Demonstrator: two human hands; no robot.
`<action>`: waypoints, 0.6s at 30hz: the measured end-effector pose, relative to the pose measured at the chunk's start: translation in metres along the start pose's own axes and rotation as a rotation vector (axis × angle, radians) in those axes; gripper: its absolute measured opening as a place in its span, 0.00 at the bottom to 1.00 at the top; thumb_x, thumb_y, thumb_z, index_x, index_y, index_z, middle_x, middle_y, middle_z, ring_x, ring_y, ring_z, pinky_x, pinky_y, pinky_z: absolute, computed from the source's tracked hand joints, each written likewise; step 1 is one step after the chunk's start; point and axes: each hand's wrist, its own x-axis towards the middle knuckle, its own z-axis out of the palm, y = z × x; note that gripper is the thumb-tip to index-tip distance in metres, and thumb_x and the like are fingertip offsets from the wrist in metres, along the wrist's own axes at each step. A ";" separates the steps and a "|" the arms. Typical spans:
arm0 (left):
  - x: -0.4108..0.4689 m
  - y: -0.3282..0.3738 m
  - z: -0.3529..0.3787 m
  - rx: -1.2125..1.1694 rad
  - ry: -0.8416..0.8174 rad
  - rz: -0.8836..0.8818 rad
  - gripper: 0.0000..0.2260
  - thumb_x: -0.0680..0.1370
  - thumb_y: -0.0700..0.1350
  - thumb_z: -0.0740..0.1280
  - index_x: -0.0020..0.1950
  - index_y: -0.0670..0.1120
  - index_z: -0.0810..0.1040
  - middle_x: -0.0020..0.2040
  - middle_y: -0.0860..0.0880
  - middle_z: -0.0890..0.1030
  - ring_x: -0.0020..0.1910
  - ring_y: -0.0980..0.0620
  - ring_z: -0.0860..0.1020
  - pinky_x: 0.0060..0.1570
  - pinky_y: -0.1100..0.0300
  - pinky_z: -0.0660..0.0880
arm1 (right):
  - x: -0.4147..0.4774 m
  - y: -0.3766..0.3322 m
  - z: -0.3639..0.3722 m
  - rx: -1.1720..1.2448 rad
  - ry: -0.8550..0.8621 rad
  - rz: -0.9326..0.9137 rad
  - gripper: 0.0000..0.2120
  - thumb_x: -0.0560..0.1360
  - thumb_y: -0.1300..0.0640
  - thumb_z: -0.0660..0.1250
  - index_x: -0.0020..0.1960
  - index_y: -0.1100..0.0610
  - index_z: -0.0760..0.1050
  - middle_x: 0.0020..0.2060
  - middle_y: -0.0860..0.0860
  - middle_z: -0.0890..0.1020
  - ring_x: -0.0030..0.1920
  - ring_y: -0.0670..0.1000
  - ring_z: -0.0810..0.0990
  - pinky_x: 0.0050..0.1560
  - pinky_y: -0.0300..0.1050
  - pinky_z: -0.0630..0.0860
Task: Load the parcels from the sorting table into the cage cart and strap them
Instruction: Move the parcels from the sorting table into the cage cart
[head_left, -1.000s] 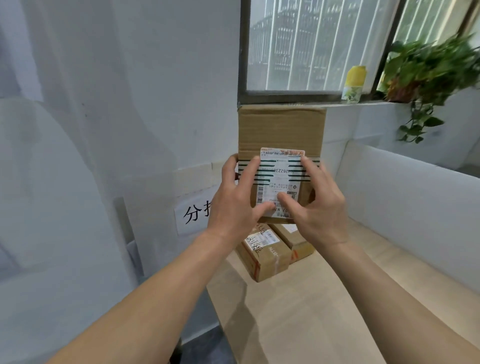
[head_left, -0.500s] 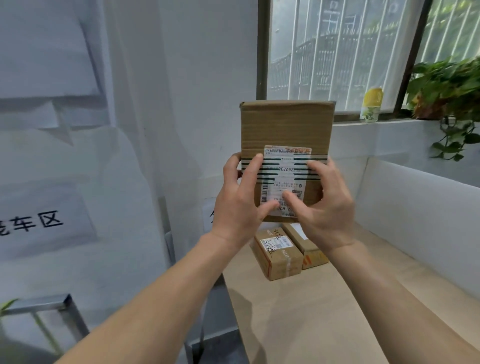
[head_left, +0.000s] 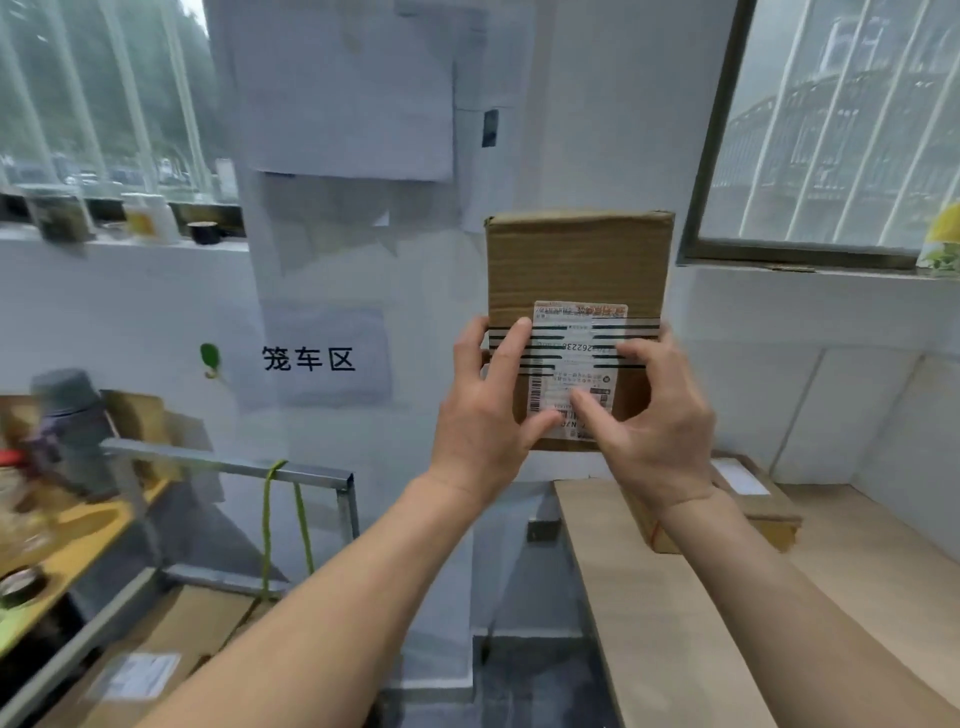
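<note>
Soft daylight from windows (head_left: 831, 130); left edge blurred.

A pale wooden counter (head_left: 675, 623) is running along the white wall at right, carrying a flat brown cardboard parcel with a white label (head_left: 761, 506) at its far end, near the wall. A second brown cardboard edge (head_left: 638, 519) is showing just beside it, the rest hidden. At left, a grey metal-framed cage cart (head_left: 228, 466) is standing apart from the counter, with a large brown cardboard box with a white label (head_left: 182, 634) lying low inside it and a green cord (head_left: 266, 525) hanging from its top rail. Beyond it, a yellow shelf (head_left: 83, 540) is bearing blurred containers.
</note>
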 end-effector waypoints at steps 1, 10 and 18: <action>-0.009 -0.011 -0.021 0.023 0.013 -0.015 0.42 0.65 0.47 0.82 0.74 0.45 0.65 0.72 0.35 0.65 0.64 0.50 0.67 0.57 0.51 0.74 | -0.004 -0.019 0.012 0.025 -0.018 -0.009 0.25 0.70 0.54 0.78 0.61 0.60 0.73 0.68 0.60 0.74 0.62 0.55 0.78 0.59 0.20 0.64; -0.090 -0.080 -0.227 0.357 0.087 -0.149 0.41 0.69 0.48 0.79 0.77 0.42 0.64 0.74 0.34 0.63 0.68 0.41 0.68 0.62 0.52 0.68 | -0.043 -0.200 0.114 0.336 -0.132 -0.131 0.25 0.69 0.54 0.80 0.61 0.58 0.75 0.69 0.60 0.75 0.64 0.55 0.78 0.64 0.24 0.64; -0.147 -0.102 -0.383 0.673 0.175 -0.291 0.43 0.67 0.48 0.81 0.76 0.42 0.63 0.71 0.30 0.65 0.69 0.31 0.68 0.66 0.45 0.65 | -0.069 -0.342 0.184 0.641 -0.214 -0.267 0.32 0.68 0.53 0.79 0.68 0.58 0.73 0.70 0.65 0.72 0.71 0.52 0.70 0.71 0.27 0.58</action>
